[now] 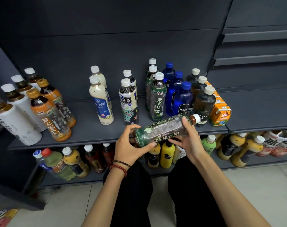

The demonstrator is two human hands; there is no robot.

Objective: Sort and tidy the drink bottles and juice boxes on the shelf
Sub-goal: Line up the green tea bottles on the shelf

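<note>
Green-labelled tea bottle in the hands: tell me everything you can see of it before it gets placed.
The green-labelled clear plastic tea bottle holds dark liquid. Its label carries white flowers and Chinese characters, and its white cap is on. It lies nearly level, cap to the right and slightly raised, just in front of the dark grey shelf and its front edge. The left hand grips its base end and the right hand grips its shoulder end.

Forearms outstretched; left grip (pixel 131 145) and right grip (pixel 189 138) curled, palms inward.
</note>
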